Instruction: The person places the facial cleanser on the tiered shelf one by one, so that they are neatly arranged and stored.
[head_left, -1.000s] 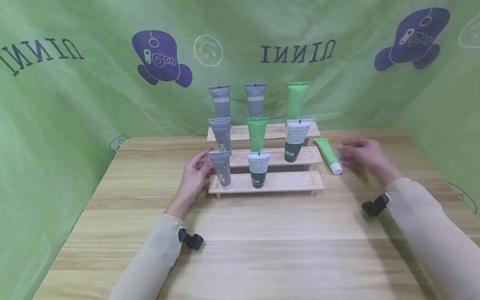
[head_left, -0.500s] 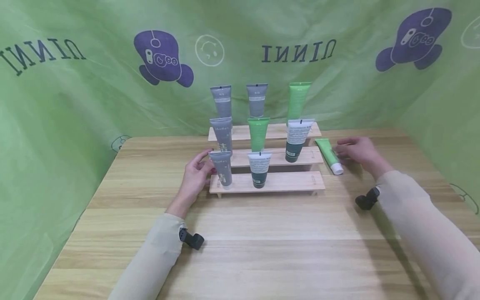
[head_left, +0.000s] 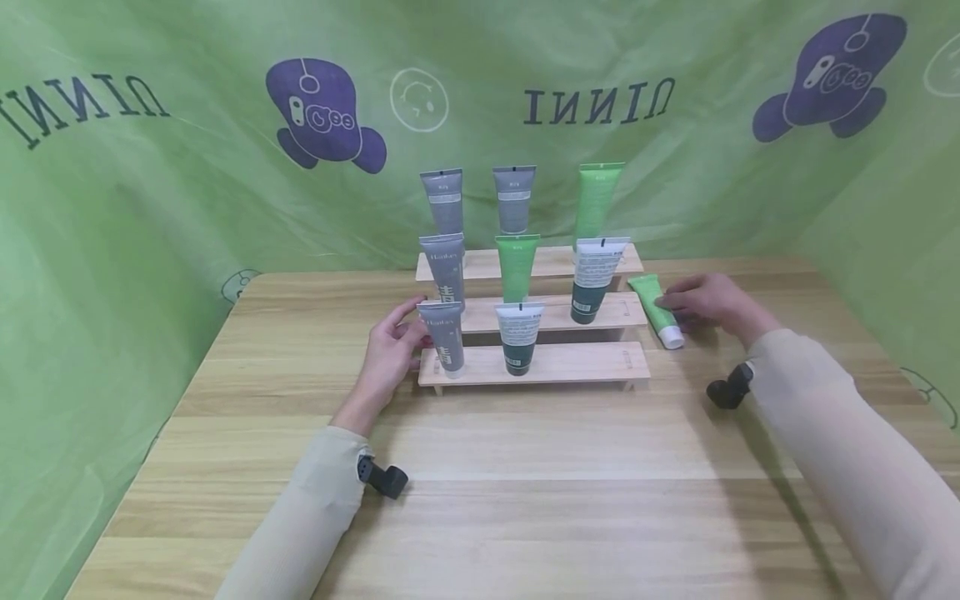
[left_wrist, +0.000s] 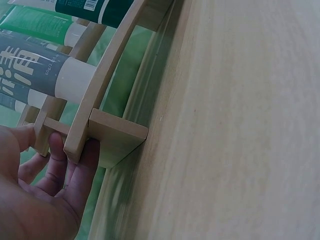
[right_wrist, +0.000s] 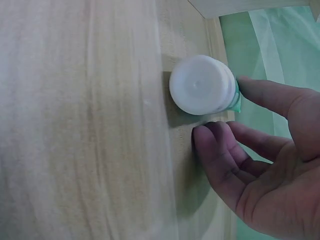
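Observation:
My left hand [head_left: 384, 357] holds the left end of a stepped three-tier wooden rack [head_left: 577, 363]. In the left wrist view, the thumb and fingers [left_wrist: 82, 172] wrap its tier ends. A grey tube [head_left: 444, 342] stands cap-down just beside that hand. To the right of the rack, a green squeeze tube [head_left: 651, 293] lies on the table, its white cap [right_wrist: 197, 85] towards me. My right hand [head_left: 712, 302] pinches it from the right, thumb on its body behind the cap. The other fingers are curled low along its side, their contact partly hidden.
On the front tier, a white and dark green tube [head_left: 519, 335] stands right of the grey one. Several grey, green and white tubes stand on the middle and back tiers. A green patterned curtain [head_left: 480, 50] closes off the back and sides of the wooden table [head_left: 525, 500].
My right hand has moved left onto the lying green tube, which has shifted very slightly. The left hand has stayed at the rack's end.

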